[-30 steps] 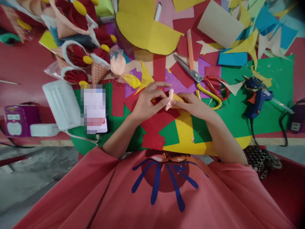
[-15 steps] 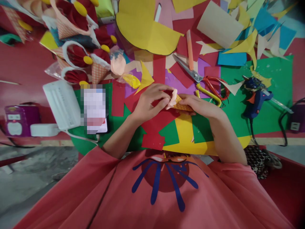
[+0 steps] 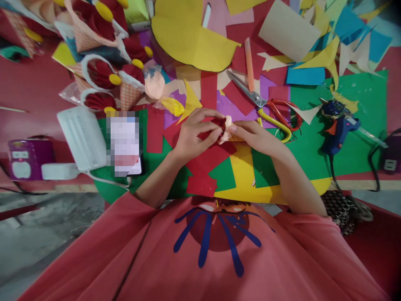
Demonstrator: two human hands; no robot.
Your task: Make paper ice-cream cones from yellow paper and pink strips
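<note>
Between my two hands lies a small paper cone with a yellow waffle pattern and a pale pink, clay-like rim around its wide end, which points left. The fingers of my left hand are closed at that rim, thumb below and fingertips at the opening, where some dark red shows. My right hand is wrapped round the cone's body from the right, its thumb close behind the pink rim. Most of the cone's narrow end is hidden under the right fingers. Red paper pieces lie beneath the hands.
Scissors with red and yellow handles lie beyond my right hand. A blue glue gun rests at right. Finished-looking cones cluster at upper left, above a white power strip and a phone. Paper scraps cover the back.
My right hand has slid left along the cone, its thumb now nearer the pink rim and covering more of the waffle pattern. My left hand stays at the rim.
</note>
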